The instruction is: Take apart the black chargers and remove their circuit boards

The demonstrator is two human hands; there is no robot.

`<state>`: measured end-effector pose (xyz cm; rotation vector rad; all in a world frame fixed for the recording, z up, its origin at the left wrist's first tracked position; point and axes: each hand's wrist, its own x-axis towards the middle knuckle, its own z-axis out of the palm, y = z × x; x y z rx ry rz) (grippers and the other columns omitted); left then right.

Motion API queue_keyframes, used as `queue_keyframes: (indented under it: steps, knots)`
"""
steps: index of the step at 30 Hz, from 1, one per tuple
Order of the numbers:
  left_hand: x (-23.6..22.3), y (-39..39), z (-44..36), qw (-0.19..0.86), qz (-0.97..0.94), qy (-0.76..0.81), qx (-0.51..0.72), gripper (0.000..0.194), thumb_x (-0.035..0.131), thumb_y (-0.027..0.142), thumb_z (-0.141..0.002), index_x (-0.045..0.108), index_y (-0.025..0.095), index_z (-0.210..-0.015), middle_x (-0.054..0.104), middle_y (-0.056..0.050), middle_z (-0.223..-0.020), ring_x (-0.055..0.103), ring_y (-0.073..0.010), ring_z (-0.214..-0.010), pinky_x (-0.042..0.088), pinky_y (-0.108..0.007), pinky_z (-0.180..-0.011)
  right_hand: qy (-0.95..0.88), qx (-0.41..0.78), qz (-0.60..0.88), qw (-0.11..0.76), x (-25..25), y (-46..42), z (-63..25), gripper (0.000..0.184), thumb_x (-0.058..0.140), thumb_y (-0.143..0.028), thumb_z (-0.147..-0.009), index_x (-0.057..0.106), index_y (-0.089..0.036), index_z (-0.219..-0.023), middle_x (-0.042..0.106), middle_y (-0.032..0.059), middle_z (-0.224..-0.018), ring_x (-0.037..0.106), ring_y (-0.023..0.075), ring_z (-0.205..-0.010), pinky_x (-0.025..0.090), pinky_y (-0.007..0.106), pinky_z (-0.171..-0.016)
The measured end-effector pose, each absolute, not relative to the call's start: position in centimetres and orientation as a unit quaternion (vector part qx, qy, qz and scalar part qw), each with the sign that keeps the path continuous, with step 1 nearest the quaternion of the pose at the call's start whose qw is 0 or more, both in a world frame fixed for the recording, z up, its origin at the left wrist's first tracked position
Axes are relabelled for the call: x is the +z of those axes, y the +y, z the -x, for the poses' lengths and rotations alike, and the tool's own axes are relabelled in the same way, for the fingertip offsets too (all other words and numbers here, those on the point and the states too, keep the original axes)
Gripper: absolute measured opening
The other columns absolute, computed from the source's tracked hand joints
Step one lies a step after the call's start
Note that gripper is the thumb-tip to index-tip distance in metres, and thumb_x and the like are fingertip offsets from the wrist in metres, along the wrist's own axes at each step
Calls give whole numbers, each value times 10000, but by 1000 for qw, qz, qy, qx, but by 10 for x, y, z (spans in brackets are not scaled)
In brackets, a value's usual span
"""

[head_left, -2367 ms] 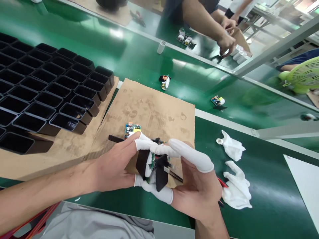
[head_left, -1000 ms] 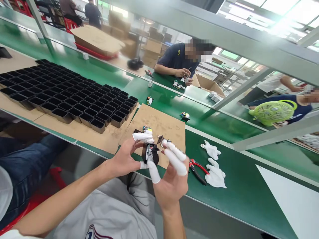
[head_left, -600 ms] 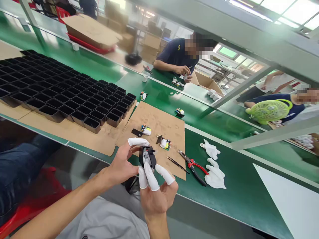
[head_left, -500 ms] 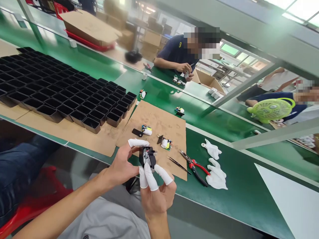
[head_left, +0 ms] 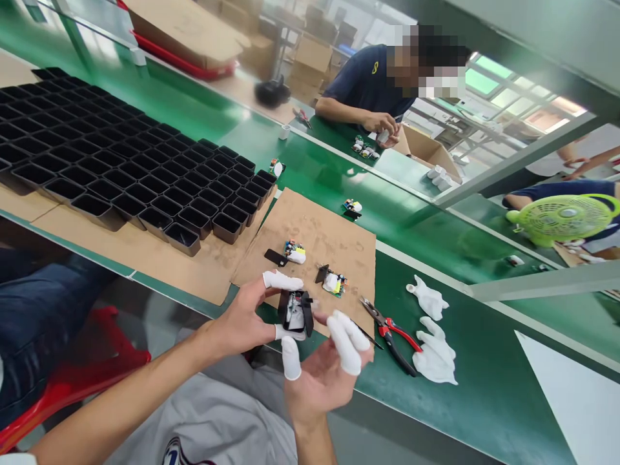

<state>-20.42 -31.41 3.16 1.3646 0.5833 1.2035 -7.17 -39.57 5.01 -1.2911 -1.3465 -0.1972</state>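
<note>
My left hand (head_left: pixel 247 320) grips a small black plastic case (head_left: pixel 287 323) between white-cotted thumb and finger. White and grey parts of a circuit board show inside its open top, and a black lid-like plate (head_left: pixel 308 315) stands at its right side. Just right of the case, my right hand (head_left: pixel 322 381) is open, its fingers apart with white finger cots on several tips. Beyond the case, two circuit boards (head_left: pixel 294 252) with black plates lie on the cardboard sheet (head_left: pixel 334 226). Partly hidden behind my right hand are dark tweezers (head_left: pixel 375 343).
Rows of black cases (head_left: pixel 145 174) fill the left. Red-handled pliers (head_left: pixel 394 336) and white gloves or finger cots (head_left: pixel 433 358) lie to the right. Across the bench (head_left: pixel 310 171), a co-worker (head_left: pixel 353 90) handles parts; a green fan (head_left: pixel 566 216) stands far right.
My right hand has drawn away from the case toward the lower right and its fingers have spread. The black plate now stands out at the case's right side. The view has shifted slightly.
</note>
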Motion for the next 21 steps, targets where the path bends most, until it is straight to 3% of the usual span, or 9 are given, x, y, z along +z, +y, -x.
queue_keyframes:
  steps: [2, 5, 10, 13, 15, 18, 21]
  knots:
    - [31, -313, 205, 563, -602, 256, 505, 669, 1007, 153, -793, 774, 255, -1411, 828, -117, -1422, 784, -309, -1376, 599, -433, -1262, -552, 7, 567, 611, 55, -392, 67, 545, 880, -290, -1003, 705, -265, -1518, 757, 145, -1317, 791, 305, -1152, 706, 556, -1012]
    - [29, -313, 204, 552, -607, 255, 511, 652, 993, 140, -818, 765, 255, -1418, 823, -117, -1452, 782, -305, -1398, 596, -429, -1268, -498, 115, 569, 644, 58, -388, 59, 402, 858, -248, -1022, 770, -244, -1414, 864, 104, -1202, 857, 250, -1070, 728, 451, -995]
    - [30, -316, 201, 584, -577, 224, 526, 591, 997, 150, -843, 750, 242, -1372, 803, -128, -1501, 751, -320, -1478, 623, -418, -1262, -471, 172, 559, 660, 59, -390, 57, 312, 876, -248, -1005, 810, -225, -1310, 893, 107, -1196, 886, 249, -1090, 742, 421, -1007]
    - [34, -316, 201, 591, -577, 226, 516, 601, 1000, 156, -849, 746, 251, -1386, 800, -126, -1512, 741, -320, -1493, 616, -421, -1275, -497, 141, 567, 641, 59, -393, 60, 277, 822, -250, -1048, 795, -224, -1323, 866, 126, -1231, 867, 264, -1120, 744, 459, -999]
    - [35, -316, 202, 588, -578, 231, 517, 605, 1011, 173, -845, 746, 261, -1381, 807, -115, -1495, 759, -306, -1464, 614, -415, -1274, -529, 53, 573, 624, 56, -397, 63, 312, 827, -210, -1040, 790, -249, -1346, 821, 133, -1273, 841, 285, -1142, 747, 490, -962]
    - [34, -314, 202, 564, -585, 264, 520, 595, 1019, 212, -832, 757, 259, -1364, 817, -113, -1451, 794, -298, -1389, 632, -415, -1243, -575, -112, 557, 588, 45, -404, 68, 517, 900, -85, -952, 805, -350, -1386, 752, 97, -1277, 808, 263, -1087, 746, 428, -858]
    - [29, -318, 203, 521, -600, 327, 512, 540, 968, 236, -825, 784, 239, -1333, 830, -129, -1417, 802, -331, -1355, 641, -459, -1223, -607, -143, 556, 549, 35, -413, 72, 577, 877, -45, -956, 816, -378, -1423, 746, 80, -1236, 813, 238, -1033, 751, 382, -855]
